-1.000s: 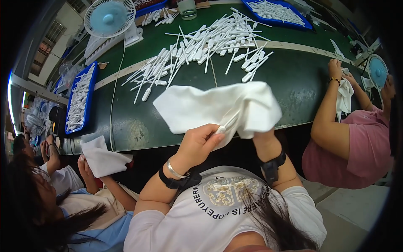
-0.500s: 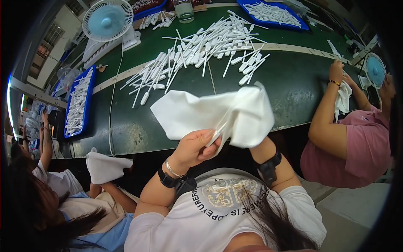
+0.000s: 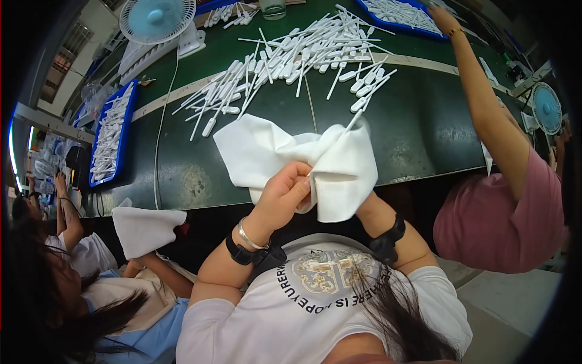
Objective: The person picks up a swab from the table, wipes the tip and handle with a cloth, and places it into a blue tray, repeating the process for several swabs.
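Gripping one white cloth (image 3: pixel 285 148) with your left hand (image 3: pixel 284 195) fingers closed, right hand hidden behind it, two fans nearby.

A dark green table (image 3: pixel 418 130) carries everything. A big loose heap of white plastic sticks (image 3: pixel 297 57) lies spread across its far middle. At the left edge sits a blue tray (image 3: pixel 112 136) filled with more of the same sticks, and another blue tray (image 3: pixel 403 15) sits at the far right. A small pale blue fan (image 3: pixel 159 21) stands at the far left, its white cable (image 3: pixel 160 127) running toward the near edge.
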`<action>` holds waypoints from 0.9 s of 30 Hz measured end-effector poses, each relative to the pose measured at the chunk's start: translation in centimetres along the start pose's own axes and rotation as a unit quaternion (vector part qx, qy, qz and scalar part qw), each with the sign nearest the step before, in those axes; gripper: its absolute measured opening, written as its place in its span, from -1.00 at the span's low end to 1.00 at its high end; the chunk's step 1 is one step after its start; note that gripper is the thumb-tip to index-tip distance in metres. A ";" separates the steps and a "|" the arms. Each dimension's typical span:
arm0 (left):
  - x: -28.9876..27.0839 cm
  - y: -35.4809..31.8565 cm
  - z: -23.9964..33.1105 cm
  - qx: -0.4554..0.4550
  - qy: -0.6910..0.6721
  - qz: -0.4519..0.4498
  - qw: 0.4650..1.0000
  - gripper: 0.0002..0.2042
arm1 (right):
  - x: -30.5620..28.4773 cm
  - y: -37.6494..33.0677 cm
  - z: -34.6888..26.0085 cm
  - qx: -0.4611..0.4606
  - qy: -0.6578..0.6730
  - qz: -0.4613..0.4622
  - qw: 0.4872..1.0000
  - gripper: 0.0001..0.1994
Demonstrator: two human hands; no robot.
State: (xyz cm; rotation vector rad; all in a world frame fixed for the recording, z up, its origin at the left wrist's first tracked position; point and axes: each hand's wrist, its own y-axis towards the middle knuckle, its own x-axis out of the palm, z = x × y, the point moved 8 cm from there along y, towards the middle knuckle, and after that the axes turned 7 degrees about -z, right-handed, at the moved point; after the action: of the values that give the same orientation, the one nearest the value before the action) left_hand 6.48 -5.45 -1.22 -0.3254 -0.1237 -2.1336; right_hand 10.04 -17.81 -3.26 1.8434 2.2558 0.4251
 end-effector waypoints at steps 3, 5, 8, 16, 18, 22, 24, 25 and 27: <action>1.0 -0.9 1.0 0.054 0.138 -0.007 0.989 -0.84 | -0.2 -0.1 -2.5 -0.052 -0.040 0.023 0.998 -0.57; 2.7 -1.7 1.7 0.084 0.286 -0.081 0.951 -0.85 | -1.1 0.5 -2.5 -0.039 -0.020 -0.002 0.999 -0.57; 0.2 -1.3 2.0 0.042 0.132 -0.006 0.990 -0.85 | -1.4 1.0 -2.4 -0.014 0.022 -0.055 0.998 -0.56; -0.6 -0.5 -0.5 -0.030 -0.011 0.016 0.999 -0.84 | 0.5 0.1 -2.3 0.044 0.096 -0.042 0.994 -0.56; -0.5 -0.3 -1.1 -0.027 0.000 0.018 0.999 -0.84 | 1.3 0.5 -5.0 -0.077 -0.123 -0.037 0.989 -0.56; -0.2 -0.3 0.1 0.070 0.079 0.062 0.993 -0.85 | 1.2 0.2 -4.5 -0.086 -0.160 -0.031 0.983 -0.56; 0.1 -0.4 1.4 0.059 0.160 0.052 0.984 -0.85 | 0.7 0.2 -3.6 -0.062 -0.124 -0.030 0.990 -0.56; 0.1 -0.4 1.7 0.054 0.200 0.047 0.977 -0.86 | -0.4 0.4 -2.3 -0.008 0.032 0.008 0.999 -0.56; 0.1 -0.7 1.3 0.046 0.212 0.038 0.976 -0.86 | -1.2 0.1 0.5 0.101 0.337 0.084 0.932 -0.57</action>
State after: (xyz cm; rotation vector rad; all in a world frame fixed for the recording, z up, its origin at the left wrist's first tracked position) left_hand 6.08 -4.91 0.09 0.1795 0.0363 -2.0656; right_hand 10.55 -18.92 -3.73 2.2657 2.6393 1.0280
